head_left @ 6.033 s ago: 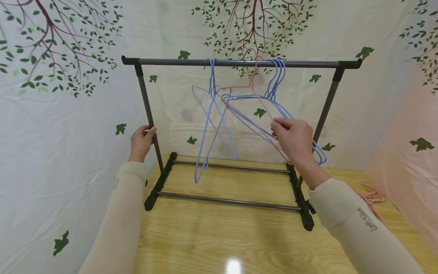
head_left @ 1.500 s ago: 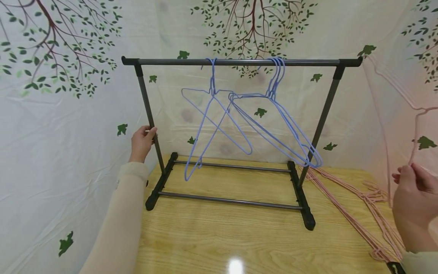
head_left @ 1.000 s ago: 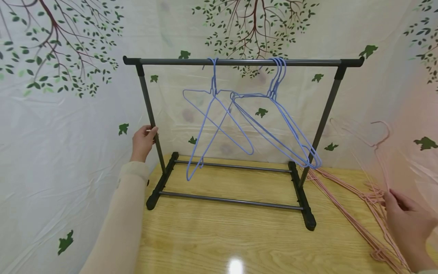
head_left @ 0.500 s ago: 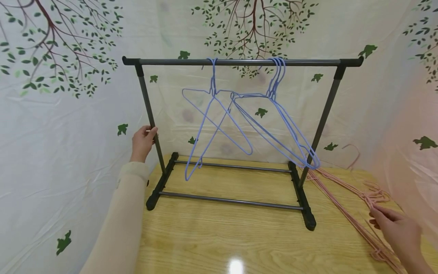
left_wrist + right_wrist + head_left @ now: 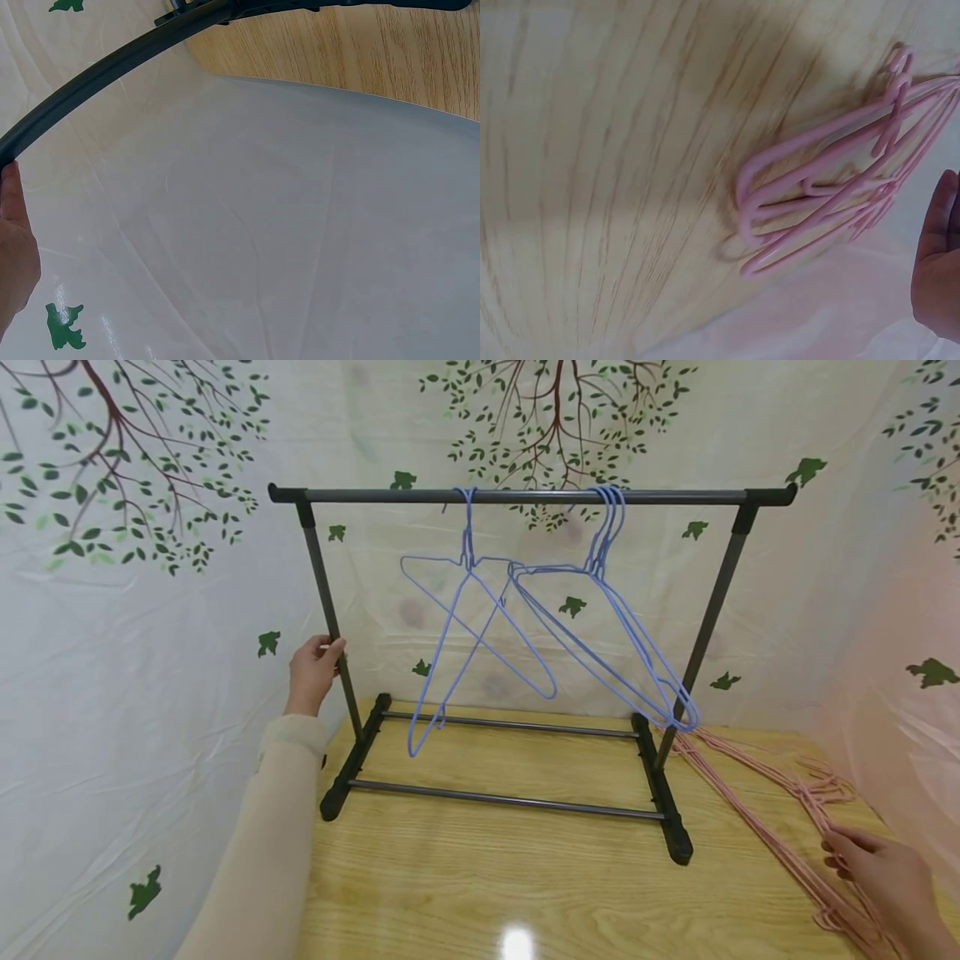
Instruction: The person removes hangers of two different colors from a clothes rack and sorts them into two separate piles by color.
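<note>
My left hand [image 5: 313, 673] grips the left upright [image 5: 321, 581] of a black garment rack; in the left wrist view, part of that hand [image 5: 16, 255] shows against the post. Blue wire hangers [image 5: 600, 572] hang from the top bar [image 5: 375, 496] in two groups, a crossed pair at centre-left and several bunched to its right. At the lower right, my right hand [image 5: 888, 872] pinches a pink wire hanger just over a pile of pink hangers [image 5: 757, 831] on the table. The right wrist view shows the pile's ends [image 5: 817, 187], with my right hand [image 5: 936, 262] at the edge.
The rack's base has two low crossbars [image 5: 510, 799] and black feet [image 5: 677, 843] on the wooden table [image 5: 480, 877]. A pale cloth backdrop [image 5: 375, 435] with printed branches and leaves rises behind and at both sides.
The pink hanger has come off the bar, gone right and been lowered onto the pink pile with my right hand. The blue hangers swung slightly. My left hand stayed on the post.
</note>
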Available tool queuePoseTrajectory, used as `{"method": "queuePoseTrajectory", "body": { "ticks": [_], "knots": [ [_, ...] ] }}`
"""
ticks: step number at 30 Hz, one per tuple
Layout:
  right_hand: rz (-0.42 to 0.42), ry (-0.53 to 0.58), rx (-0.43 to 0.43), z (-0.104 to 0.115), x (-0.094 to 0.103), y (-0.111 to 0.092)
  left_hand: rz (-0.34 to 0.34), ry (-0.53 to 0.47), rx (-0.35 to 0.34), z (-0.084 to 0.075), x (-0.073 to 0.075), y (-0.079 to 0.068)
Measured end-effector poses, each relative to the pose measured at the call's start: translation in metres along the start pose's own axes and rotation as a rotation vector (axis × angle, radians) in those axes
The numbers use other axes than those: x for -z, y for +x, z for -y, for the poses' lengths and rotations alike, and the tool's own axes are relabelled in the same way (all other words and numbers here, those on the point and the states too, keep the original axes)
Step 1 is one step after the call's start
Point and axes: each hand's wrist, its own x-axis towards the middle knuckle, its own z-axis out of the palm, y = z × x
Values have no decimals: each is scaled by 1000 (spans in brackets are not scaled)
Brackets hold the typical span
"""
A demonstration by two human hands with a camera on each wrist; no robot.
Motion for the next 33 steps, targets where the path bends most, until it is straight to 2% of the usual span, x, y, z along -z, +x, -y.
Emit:
{"method": "queuePoseTrajectory", "body": {
  "ticks": [7, 10, 12, 15, 21, 29, 33],
  "knots": [
    [11, -339, 85, -5, 9, -1, 6, 1, 3, 1, -2, 1],
    [16, -440, 114, -9, 14, 1, 8, 0, 1, 0, -3, 0],
    [9, -479, 100, -12, 16, 2, 7, 1, 1, -1, -3, -1],
    [-35, -489, 83, -15, 17, 6, 3, 4, 0, -2, -3, -2],
    [-81, -488, 142, -6, 17, 14, 7, 0, -7, -2, -1, -3],
    [-138, -395, 138, 48, 11, 27, 1, -12, -9, 6, 0, 3],
    [-128, -303, 173, 82, 11, 38, -3, -11, -10, 6, 0, 3]
  ]
}}
